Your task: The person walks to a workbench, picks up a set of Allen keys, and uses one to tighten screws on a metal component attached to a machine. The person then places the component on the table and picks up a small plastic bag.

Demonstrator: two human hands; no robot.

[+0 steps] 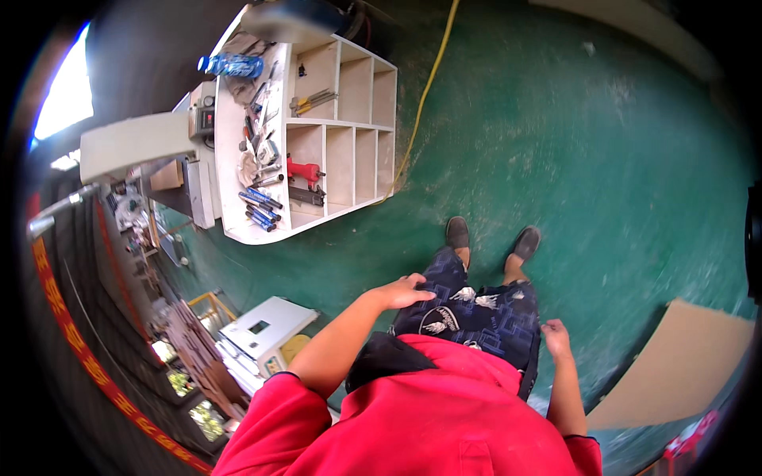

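My left hand (405, 293) hangs in front of the dark patterned shorts (492, 325), its fingers loosely stretched and nothing in it. My right hand (556, 336) is beside the right hip, fingers slightly bent, with nothing visible in it. Nearest ahead on the left stands a white shelf unit (340, 127) with square compartments. A red air tool (304, 170) lies in one compartment, and yellow-handled tools (314, 101) in another. Along its top ledge are blue markers (260, 208), a tape measure (267, 152) and a blue-labelled plastic bottle (230, 65).
A yellow hose (432, 75) runs along the green floor (635, 182) beside the shelf. Behind the shelf stands a machine with a pale arm (135, 143). A white machine (266, 325) is at the lower left, and a brown board (675, 369) lies at the right.
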